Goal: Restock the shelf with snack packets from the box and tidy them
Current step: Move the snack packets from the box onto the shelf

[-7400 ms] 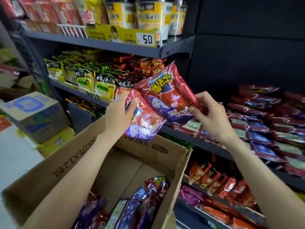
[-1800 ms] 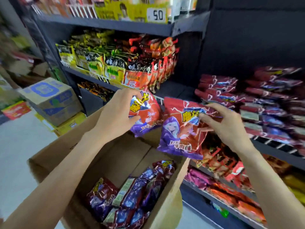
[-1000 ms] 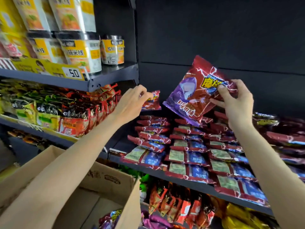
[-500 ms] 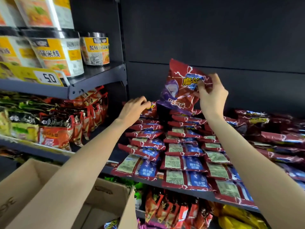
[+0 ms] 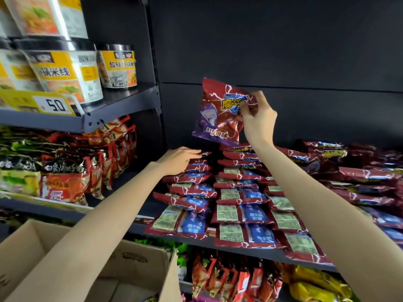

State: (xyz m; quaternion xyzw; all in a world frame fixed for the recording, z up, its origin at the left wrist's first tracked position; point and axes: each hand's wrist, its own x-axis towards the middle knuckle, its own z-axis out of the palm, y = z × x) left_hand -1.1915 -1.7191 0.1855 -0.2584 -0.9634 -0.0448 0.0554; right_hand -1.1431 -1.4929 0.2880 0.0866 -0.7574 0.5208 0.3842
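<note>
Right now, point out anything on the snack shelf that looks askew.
The front left packet of the red stacks juts past the shelf edge at a slant. The right hand holds one packet not yet placed.

Bright, even light; bowed, blurred edges

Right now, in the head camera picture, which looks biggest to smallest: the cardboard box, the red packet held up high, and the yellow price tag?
1. The cardboard box, though it sits nearest the camera and is cut off by the picture's edge.
2. The red packet pinched in the right hand.
3. The yellow price tag, only a little smaller-looking than the packet.
</note>
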